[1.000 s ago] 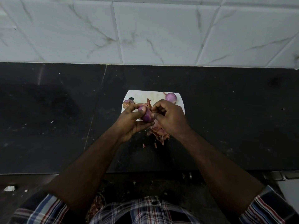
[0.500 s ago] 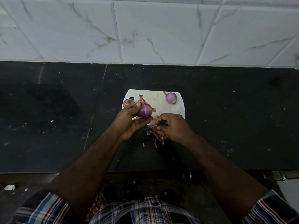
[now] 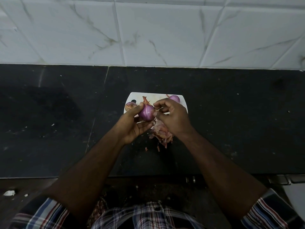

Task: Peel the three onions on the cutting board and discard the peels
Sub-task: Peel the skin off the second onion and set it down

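My left hand (image 3: 134, 123) holds a purple, mostly bare onion (image 3: 146, 111) above the white cutting board (image 3: 155, 98), thumb and fingers curled round it. A dry stalk of skin sticks up from its top. My right hand (image 3: 171, 115) is at the onion's right side, thumb and forefinger pinching a small flake of skin there. A peeled purple onion (image 3: 175, 98) lies at the board's far right corner. An onion in brown skin (image 3: 130, 106) lies at the board's left edge. A heap of pinkish peels (image 3: 162, 133) lies on the board's near edge, below my right hand.
The board lies on a black stone counter (image 3: 231, 129) against a white tiled wall (image 3: 148, 30). A few peel scraps (image 3: 158, 148) lie on the counter just in front of the board. The counter's front edge runs close below my forearms.
My right hand has risen from the peel heap, where it dropped a piece, back up to the onion's right side. My left hand has kept the onion in about the same place.
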`<state>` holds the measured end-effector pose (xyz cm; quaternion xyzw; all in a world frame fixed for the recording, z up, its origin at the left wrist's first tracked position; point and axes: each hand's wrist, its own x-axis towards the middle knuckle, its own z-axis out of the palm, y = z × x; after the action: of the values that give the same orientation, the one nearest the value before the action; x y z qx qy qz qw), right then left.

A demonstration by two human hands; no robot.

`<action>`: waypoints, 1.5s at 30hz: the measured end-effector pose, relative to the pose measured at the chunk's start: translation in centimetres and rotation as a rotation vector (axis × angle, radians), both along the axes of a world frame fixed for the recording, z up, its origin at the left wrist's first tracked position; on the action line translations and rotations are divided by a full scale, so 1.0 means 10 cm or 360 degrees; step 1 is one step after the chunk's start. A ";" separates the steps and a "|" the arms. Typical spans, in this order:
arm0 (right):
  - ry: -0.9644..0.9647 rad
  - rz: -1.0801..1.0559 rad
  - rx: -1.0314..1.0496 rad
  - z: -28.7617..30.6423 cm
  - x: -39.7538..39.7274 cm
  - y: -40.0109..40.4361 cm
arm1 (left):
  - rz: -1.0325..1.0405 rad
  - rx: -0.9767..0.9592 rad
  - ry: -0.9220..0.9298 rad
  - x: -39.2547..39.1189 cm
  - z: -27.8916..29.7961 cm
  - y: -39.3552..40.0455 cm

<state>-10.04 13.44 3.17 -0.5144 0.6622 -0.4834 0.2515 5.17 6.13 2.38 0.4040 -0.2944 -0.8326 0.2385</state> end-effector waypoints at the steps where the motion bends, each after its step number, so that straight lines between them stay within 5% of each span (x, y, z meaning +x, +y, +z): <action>1: 0.0007 -0.0017 -0.0022 -0.01 0.00 0.00 | 0.0001 -0.0007 -0.0011 0.00 0.00 0.00; 12: 0.0116 0.0291 0.0112 0.00 0.04 0.09 | 0.0073 -0.0018 -0.0056 0.00 0.00 -0.04; 20: 0.0380 0.0312 0.0531 -0.17 -0.22 0.19 | 0.0062 0.0016 -0.0149 0.08 0.05 -0.10; 26: 0.0206 0.0040 0.0066 0.11 -0.15 0.03 | 0.0035 -0.0004 -0.0109 0.04 0.06 -0.06; 32: 0.0436 0.0143 -0.0051 0.12 -0.05 -0.11 | -0.0139 -0.0151 -0.0187 0.02 0.08 0.00; 45: 0.0347 0.0016 0.0296 -0.10 -0.21 0.18 | 0.0007 -0.0104 -0.0259 0.09 0.10 -0.08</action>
<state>-12.11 15.23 2.19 -0.5415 0.7249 -0.3600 0.2271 6.09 5.36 3.38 0.4629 -0.3390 -0.7865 0.2286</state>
